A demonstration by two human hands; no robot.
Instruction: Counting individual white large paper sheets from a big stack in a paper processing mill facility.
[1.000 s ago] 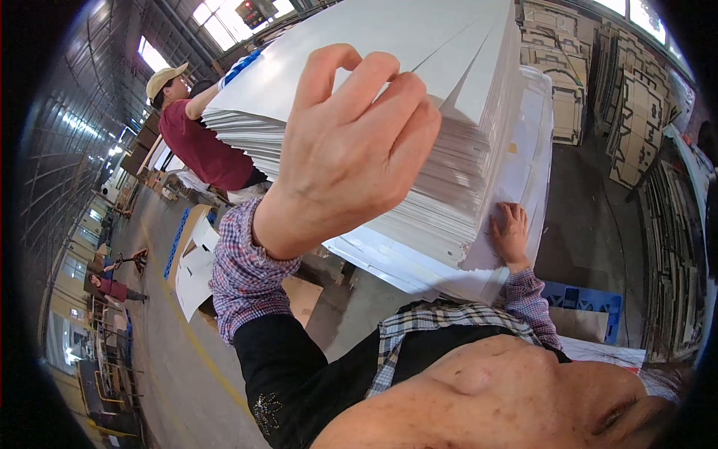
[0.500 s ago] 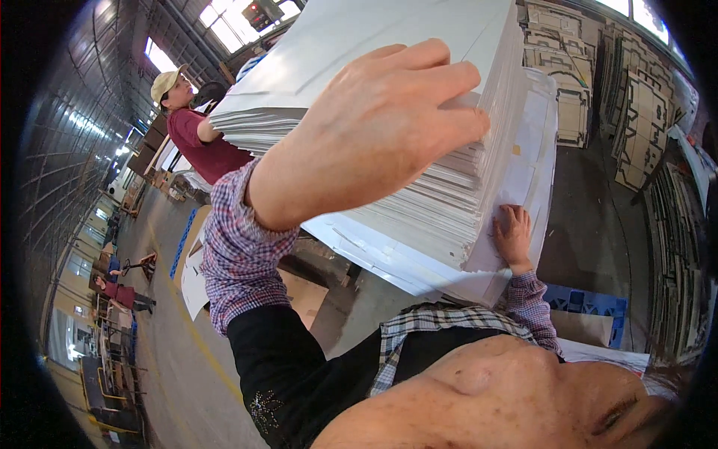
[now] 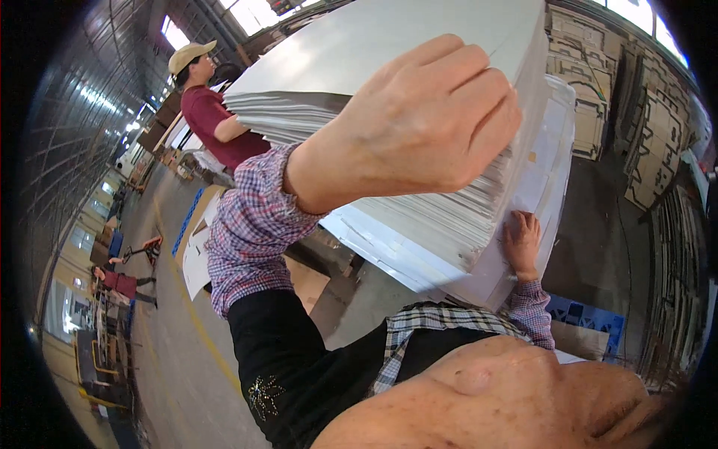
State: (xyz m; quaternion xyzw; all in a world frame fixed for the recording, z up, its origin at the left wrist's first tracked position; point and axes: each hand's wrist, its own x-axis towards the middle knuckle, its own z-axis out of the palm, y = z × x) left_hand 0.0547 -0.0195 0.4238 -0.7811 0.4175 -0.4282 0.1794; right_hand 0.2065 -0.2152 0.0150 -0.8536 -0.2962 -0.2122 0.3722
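A tall stack of large white paperboard sheets (image 3: 479, 217) fills the upper middle, its many layered edges facing me. My left hand (image 3: 426, 116) is closed in a fist at the near edge of the upper sheets; its fingertips are hidden. Toward the left corner those sheets bow up, with dark gaps beneath. My right hand (image 3: 523, 243) lies with fingers slightly bent and apart on a white sheet (image 3: 542, 161) that sticks out under the stack on the right. It holds nothing that I can see.
A co-worker (image 3: 209, 112) in a maroon shirt and cap stands across the stack, one hand at its left edge. Cut cardboard panels (image 3: 658, 146) lean at the right. A blue pallet (image 3: 587, 318) lies near my right arm. Far left, another person (image 3: 120, 280) is beside a pallet jack (image 3: 149, 247).
My left hand has moved slightly right and tightened from loosely curled fingers into a fist. The upper sheets bow more. The co-worker has turned toward the right. My right hand stays nearly in place.
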